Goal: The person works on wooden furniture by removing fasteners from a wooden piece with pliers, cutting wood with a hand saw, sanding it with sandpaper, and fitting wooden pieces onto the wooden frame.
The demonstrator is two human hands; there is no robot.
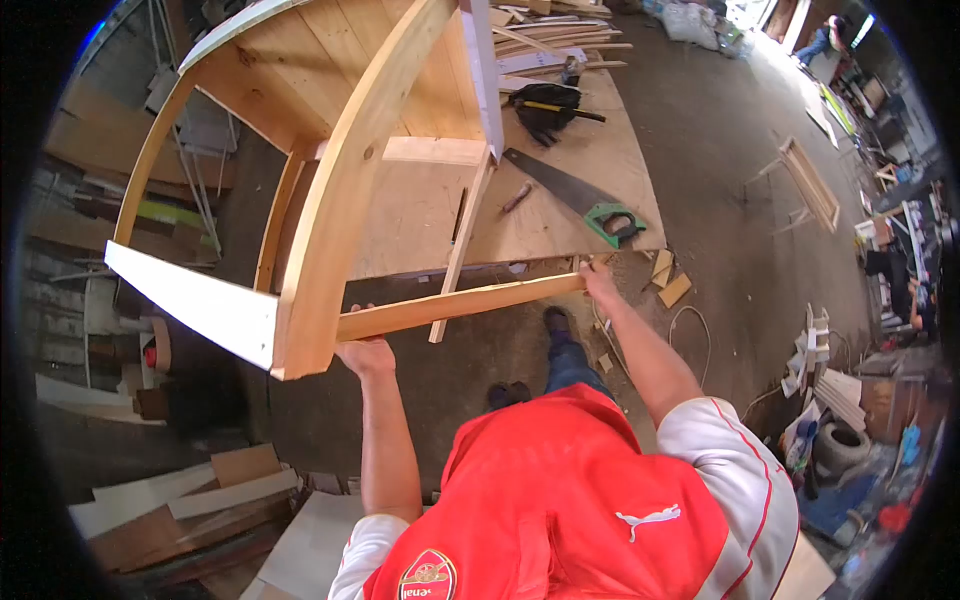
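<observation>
A long wooden slat (pixel 460 303) runs across in front of me, between my two hands. My left hand (pixel 367 352) is closed around its left end from below, close to the foot of a curved wooden frame (pixel 345 170). At the slat's other end, my right hand (pixel 599 282) grips it by the tip. The frame has curved ribs, a plank-lined inside and a white board (pixel 195 302) along its lower left edge. A thin wooden strip (pixel 462 245) slants down from the frame and meets the slat midway; whether they are joined I cannot tell.
A handsaw (pixel 570 190) with a green handle lies on the plywood worktop (pixel 400 225), near a hammer-like tool (pixel 517 197) and a black bag (pixel 545 112). Offcuts (pixel 672 280) and a cord (pixel 690 312) lie on the floor. Stacked boards (pixel 190 500) are at lower left.
</observation>
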